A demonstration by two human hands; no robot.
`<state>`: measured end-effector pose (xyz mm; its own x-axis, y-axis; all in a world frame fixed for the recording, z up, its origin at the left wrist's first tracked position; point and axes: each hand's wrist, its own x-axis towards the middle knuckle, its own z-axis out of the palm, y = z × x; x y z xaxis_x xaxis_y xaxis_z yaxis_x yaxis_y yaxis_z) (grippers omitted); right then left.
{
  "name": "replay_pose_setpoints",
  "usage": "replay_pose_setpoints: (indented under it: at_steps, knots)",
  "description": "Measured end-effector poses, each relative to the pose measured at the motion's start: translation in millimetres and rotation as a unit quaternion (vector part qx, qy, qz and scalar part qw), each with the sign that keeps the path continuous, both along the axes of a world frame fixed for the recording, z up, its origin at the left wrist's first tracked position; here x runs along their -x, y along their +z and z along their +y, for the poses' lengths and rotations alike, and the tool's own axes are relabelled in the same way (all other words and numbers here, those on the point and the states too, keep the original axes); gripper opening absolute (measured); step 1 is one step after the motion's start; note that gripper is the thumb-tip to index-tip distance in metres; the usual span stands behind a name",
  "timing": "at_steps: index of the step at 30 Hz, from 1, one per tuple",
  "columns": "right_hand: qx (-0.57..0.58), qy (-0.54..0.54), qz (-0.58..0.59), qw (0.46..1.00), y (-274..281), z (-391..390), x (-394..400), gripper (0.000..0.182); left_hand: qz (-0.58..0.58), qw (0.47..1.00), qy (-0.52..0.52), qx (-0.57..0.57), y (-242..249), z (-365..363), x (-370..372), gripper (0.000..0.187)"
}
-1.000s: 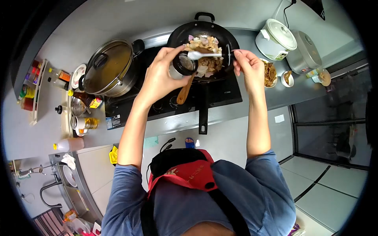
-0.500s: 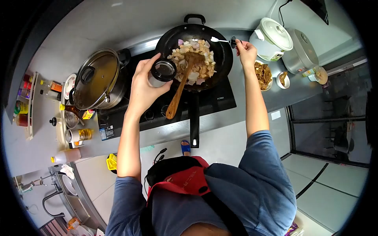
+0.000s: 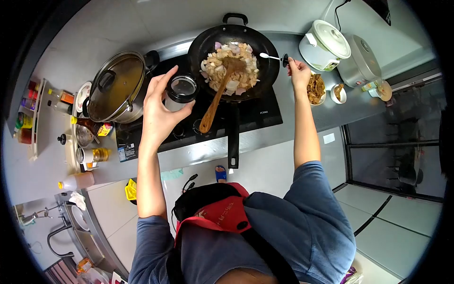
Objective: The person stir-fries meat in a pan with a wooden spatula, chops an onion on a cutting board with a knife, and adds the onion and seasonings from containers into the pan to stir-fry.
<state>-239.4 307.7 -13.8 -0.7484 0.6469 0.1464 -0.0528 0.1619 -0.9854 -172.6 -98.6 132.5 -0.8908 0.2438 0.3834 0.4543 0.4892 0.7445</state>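
My left hand is wrapped round a clear jar with a black rim, to the left of the wok. The fingers of my right hand are pinched on the black end of a small white spoon, whose bowl is over the wok's right part. In the black wok lie chopped pale pieces of food with some pinkish onion. A wooden spatula rests in the food, its handle pointing toward me. Whether the spoon holds anything is too small to tell.
A lidded pot stands left of the wok, with bottles and jars farther left. At the right are a white cooker, a grey cooker, a bowl of brown food and a small bowl.
The jar in my left hand has shifted left. My right hand and the small spoon have moved slightly right and down, away from the wok's middle. The view has shifted slightly.
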Motion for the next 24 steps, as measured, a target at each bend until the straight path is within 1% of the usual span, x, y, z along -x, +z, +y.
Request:
replay_pose_setpoints:
  at_steps: [2,6,8,9,11,12,14,15,18,21,22,23,24]
  knots:
    - [0.003,0.001,0.003,1.0,0,-4,-5,0.025,-0.003,1.0,-0.001,0.0,-1,-1,-4,0.068]
    - [0.093,0.032,0.045,0.994,11,-17,-25,0.023,-0.006,1.0,0.001,-0.006,-1,-5,-14,0.067]
    - [0.14,0.041,0.038,0.989,27,-32,-43,0.022,-0.01,1.0,0.007,-0.004,-2,-8,-19,0.067]
    - [0.139,0.043,0.037,0.989,34,-40,-52,0.022,-0.01,1.0,0.007,-0.008,-3,-9,-21,0.067]
    - [0.155,0.088,0.038,0.983,52,-56,-69,0.019,-0.005,1.0,0.008,-0.016,-6,-11,-24,0.066]
    - [0.152,0.094,0.039,0.983,63,-66,-77,0.019,-0.026,1.0,-0.003,-0.01,-6,-11,-26,0.066]
    - [0.169,0.157,0.065,0.971,89,-91,-90,0.017,-0.009,1.0,-0.001,-0.009,-19,-13,-26,0.066]
    - [0.152,0.18,0.056,0.97,103,-105,-97,0.017,-0.003,1.0,0.002,0.008,-22,-15,-27,0.067]
    - [0.11,0.275,0.05,0.954,135,-147,-109,0.018,0.02,0.999,-0.003,-0.033,-30,-21,-36,0.066]
    - [0.003,0.337,0.01,0.942,163,-199,-118,0.012,0.012,0.998,0.008,-0.053,-24,-35,-53,0.068]
    - [-0.055,0.359,0.022,0.932,164,-216,-120,0.015,0.012,0.999,0.017,-0.044,-21,-43,-59,0.068]
    - [-0.157,0.377,0.031,0.912,169,-236,-123,0.019,0.014,0.999,0.017,-0.047,-20,-51,-65,0.068]
    - [-0.255,0.395,0.046,0.881,175,-257,-126,0.023,0.017,0.999,0.024,-0.045,-19,-61,-70,0.067]
